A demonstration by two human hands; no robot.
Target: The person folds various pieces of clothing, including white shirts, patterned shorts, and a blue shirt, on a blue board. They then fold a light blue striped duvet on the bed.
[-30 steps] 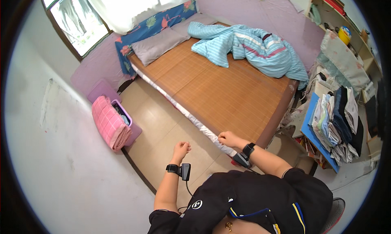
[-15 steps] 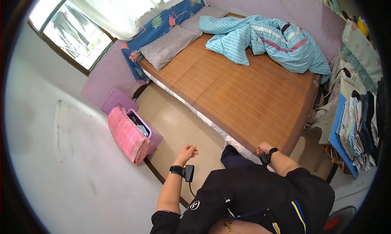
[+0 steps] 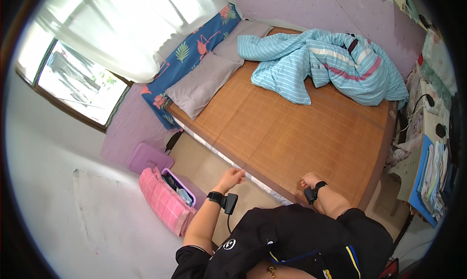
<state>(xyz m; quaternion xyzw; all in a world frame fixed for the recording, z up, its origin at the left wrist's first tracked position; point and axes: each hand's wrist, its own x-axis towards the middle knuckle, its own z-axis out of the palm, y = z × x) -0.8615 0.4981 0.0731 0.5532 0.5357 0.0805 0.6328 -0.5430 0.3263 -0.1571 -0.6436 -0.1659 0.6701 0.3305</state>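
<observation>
My left hand (image 3: 232, 178) hangs over the floor strip beside the bed's near edge, its fingers loosely curled with nothing seen in them. Above the near edge of the bed is my right hand (image 3: 309, 180), also curled in and holding nothing visible. Both wrists carry a black strap with a small black device. Before me lies the bed with a brown woven mat (image 3: 287, 133). A crumpled light-blue striped quilt (image 3: 335, 67) is heaped on its far right part. Grey pillows (image 3: 203, 84) rest along the left end by a blue flamingo-print cloth (image 3: 194, 48).
On the floor at left stands a purple storage box (image 3: 193, 186) full of things, with a folded pink checked blanket (image 3: 163, 201) against it and a purple lid (image 3: 148, 157) behind. A desk with a blue board (image 3: 423, 179) and stacked clothes is at right. A curtained window (image 3: 80, 82) is at upper left.
I have come closer to the bed. Both hands have moved forward, the right one now over the mat. The bed, box and blanket sit lower in view.
</observation>
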